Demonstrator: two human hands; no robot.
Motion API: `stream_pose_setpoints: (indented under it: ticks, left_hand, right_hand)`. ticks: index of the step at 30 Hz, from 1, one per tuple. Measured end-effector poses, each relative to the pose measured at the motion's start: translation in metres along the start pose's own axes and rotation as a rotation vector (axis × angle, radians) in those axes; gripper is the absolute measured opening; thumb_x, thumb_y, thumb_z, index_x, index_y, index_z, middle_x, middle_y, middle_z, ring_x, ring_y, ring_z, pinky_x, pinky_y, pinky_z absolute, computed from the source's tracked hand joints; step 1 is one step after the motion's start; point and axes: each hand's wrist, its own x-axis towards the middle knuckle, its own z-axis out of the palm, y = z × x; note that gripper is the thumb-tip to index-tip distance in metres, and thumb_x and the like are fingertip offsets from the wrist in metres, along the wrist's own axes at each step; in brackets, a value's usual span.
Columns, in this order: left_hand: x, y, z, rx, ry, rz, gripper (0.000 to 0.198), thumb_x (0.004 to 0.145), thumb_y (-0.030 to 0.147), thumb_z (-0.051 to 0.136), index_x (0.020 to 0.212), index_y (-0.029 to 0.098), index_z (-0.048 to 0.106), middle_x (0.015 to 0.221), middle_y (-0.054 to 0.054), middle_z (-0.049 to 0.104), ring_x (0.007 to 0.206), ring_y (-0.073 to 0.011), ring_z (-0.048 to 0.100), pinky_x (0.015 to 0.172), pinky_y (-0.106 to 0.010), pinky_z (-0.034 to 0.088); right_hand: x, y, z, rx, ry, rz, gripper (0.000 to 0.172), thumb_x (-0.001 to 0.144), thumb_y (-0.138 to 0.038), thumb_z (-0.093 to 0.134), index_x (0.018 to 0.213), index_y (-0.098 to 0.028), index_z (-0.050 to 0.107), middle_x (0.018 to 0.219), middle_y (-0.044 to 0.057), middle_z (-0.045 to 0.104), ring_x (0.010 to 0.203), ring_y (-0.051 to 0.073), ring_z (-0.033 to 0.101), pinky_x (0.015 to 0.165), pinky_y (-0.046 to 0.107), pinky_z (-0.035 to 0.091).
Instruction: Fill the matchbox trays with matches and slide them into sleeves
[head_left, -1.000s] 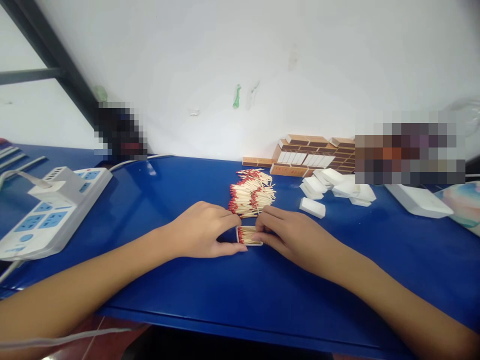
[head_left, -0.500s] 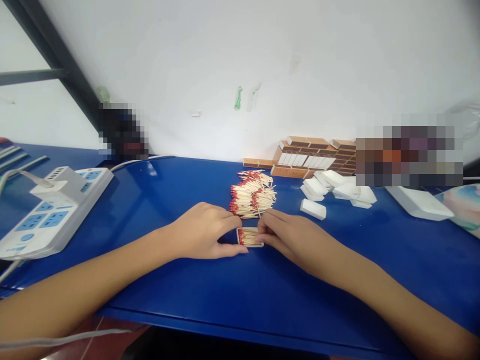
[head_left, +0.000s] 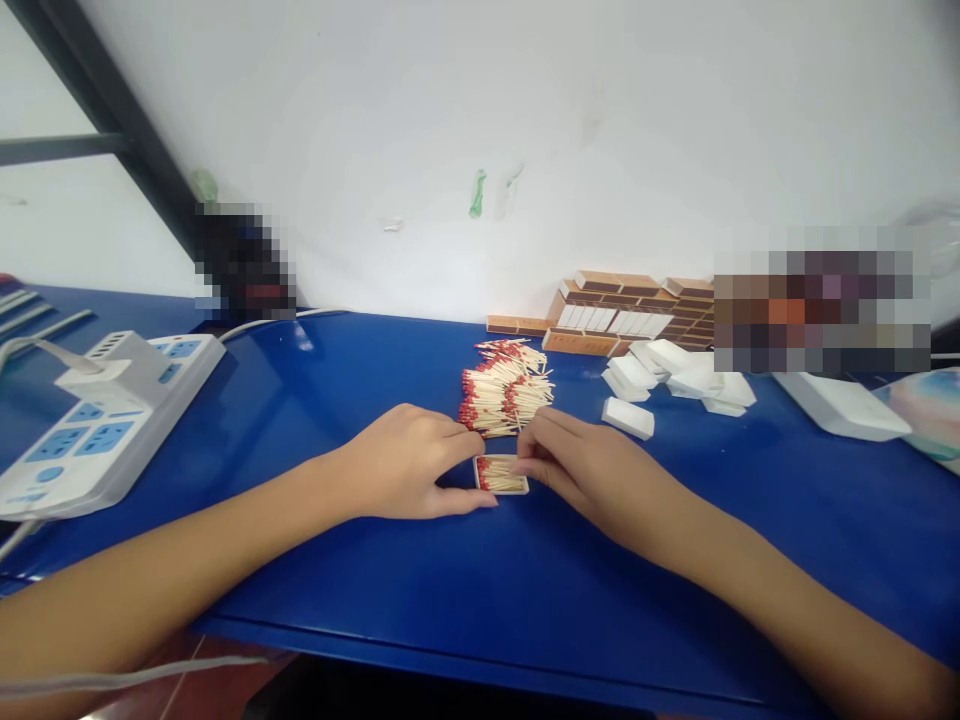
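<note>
A small white matchbox tray (head_left: 517,491) lies on the blue table, filled with red-headed matches (head_left: 496,474). My left hand (head_left: 411,462) grips its left end, index finger on the far side and thumb along the near side. Over the tray's right end, my right hand (head_left: 564,455) is closed with thumb and fingertips pinched together. Whatever those fingertips hold is hidden. Just beyond the tray is a heap of loose matches (head_left: 504,390), mostly with red heads to the left.
White matchbox trays (head_left: 628,418) lie scattered at the right. Brown matchboxes (head_left: 630,300) are stacked against the wall. On the left stands a white power strip (head_left: 142,440) with a plugged-in adapter and cable. The blue table (head_left: 420,600) ends at a near edge.
My right hand has risen slightly at the tray's right end, uncovering more of the matches. My left hand stays at the tray.
</note>
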Motion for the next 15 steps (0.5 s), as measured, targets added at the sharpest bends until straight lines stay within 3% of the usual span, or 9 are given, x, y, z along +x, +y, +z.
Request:
stream_pose_setpoints:
  ticks: [15]
  left_hand:
    - [-0.0005, -0.0001, -0.0005, -0.009, -0.006, -0.006, 0.041, 0.097, 0.057, 0.061, 0.098, 0.017, 0.069, 0.073, 0.0, 0.069, 0.064, -0.0155, 0.065, 0.058, -0.028, 0.04]
  right_hand:
    - [-0.0016, -0.0021, 0.0034, 0.13, -0.069, -0.054, 0.012, 0.103, -0.019, 0.056, 0.097, -0.021, 0.066, 0.097, 0.005, 0.062, 0.079, 0.017, 0.062, 0.07, 0.028, 0.05]
